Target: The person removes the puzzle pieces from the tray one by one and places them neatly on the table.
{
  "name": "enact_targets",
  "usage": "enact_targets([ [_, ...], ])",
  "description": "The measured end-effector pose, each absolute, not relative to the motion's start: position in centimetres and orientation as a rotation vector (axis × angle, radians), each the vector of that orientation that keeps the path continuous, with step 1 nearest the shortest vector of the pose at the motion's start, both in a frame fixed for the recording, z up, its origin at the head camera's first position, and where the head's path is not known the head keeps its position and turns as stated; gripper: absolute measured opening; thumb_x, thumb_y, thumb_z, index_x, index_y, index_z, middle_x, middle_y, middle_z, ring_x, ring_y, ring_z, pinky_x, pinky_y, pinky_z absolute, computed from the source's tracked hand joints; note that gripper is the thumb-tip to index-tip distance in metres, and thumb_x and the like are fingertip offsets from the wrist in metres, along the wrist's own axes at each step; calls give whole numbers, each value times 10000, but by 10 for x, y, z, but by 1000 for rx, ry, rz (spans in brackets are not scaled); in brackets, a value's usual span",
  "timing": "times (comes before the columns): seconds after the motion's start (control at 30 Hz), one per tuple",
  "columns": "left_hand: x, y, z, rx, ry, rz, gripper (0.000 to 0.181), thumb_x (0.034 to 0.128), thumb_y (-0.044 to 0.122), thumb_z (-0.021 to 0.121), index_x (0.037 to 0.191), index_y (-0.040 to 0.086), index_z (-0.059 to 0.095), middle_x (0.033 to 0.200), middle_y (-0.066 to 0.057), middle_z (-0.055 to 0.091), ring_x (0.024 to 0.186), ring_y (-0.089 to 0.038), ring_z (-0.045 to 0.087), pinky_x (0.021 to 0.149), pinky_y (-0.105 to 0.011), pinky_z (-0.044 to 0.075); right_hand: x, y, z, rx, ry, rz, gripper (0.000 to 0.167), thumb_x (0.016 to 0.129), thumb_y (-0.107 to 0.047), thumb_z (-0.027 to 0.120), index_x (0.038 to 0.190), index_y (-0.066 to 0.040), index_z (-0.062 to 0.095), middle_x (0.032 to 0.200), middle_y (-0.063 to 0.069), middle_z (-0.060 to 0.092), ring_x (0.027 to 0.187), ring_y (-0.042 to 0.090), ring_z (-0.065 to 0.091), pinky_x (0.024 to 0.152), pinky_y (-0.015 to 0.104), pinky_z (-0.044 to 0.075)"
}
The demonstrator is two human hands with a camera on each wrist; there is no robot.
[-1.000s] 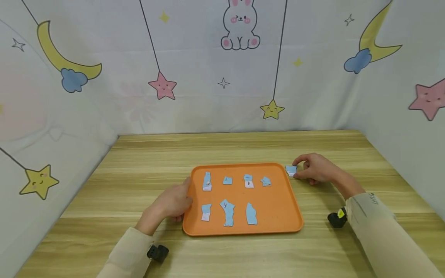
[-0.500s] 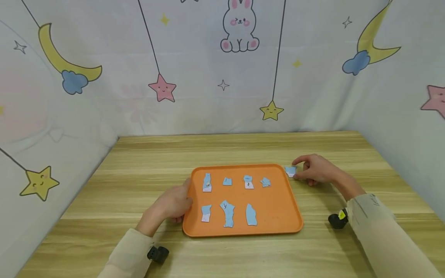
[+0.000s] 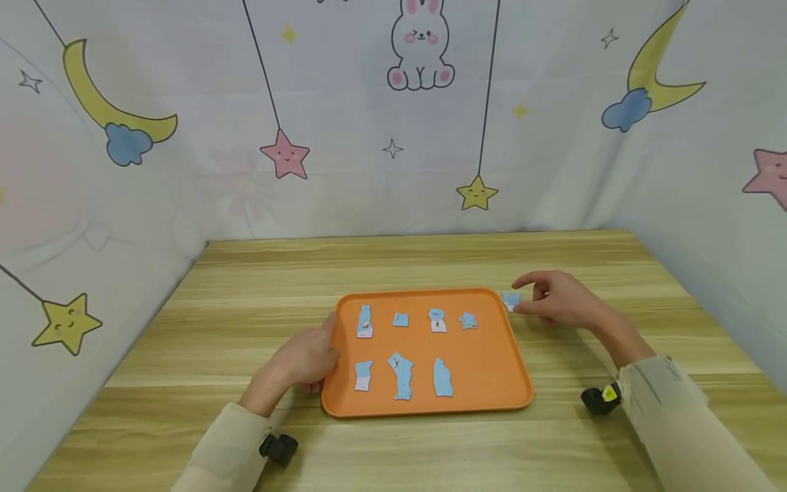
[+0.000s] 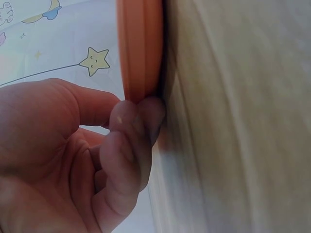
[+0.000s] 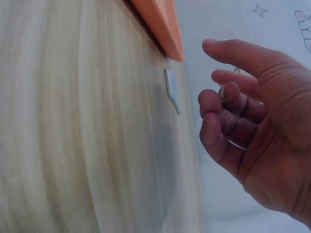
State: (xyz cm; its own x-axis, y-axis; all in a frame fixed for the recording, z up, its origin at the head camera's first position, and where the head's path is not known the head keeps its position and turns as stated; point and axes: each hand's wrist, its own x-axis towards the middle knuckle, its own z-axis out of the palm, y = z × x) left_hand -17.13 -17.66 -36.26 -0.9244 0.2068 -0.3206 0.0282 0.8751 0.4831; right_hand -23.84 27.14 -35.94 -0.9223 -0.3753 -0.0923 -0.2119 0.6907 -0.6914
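My left hand point(image 3: 307, 357) grips the left rim of an orange tray point(image 3: 486, 369); in the left wrist view the fingers and thumb of that hand point(image 4: 73, 150) pinch the tray edge point(image 4: 141, 48). Several torn blue-and-white paper pieces lie in two rows on the tray. Another small piece point(image 3: 509, 299) is just outside its upper right corner. Over that piece my right hand point(image 3: 562, 299) has index finger and thumb spread apart. The right wrist view shows this hand point(image 5: 267, 121) holding nothing, with the piece point(image 5: 171, 90) on the table beside the tray point(image 5: 163, 24).
The wood-patterned table point(image 3: 258, 273) reaches beyond the tray on all sides. White fabric point(image 3: 344, 191) with printed moons, stars and a rabbit rises behind the table and at both sides. A small black device is on each wrist.
My right hand has shifted slightly left, its thumb now overlapping the loose piece's corner. My left hand keeps its hold on the tray. The head view has shifted a little.
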Motion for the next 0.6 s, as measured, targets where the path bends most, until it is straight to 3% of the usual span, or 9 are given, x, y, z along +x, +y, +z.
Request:
enact_targets([
  [0.6,-171,-176,-360,185,2678,664,730,1046,72,476,1684,-11,130,638,-89,629,432,-150,585,437,-281,496,-211,238,-352,-543,2631,-1135,537,903,-227,843,1357,-6,661,745,30,568,552,181,573,548,297,503],
])
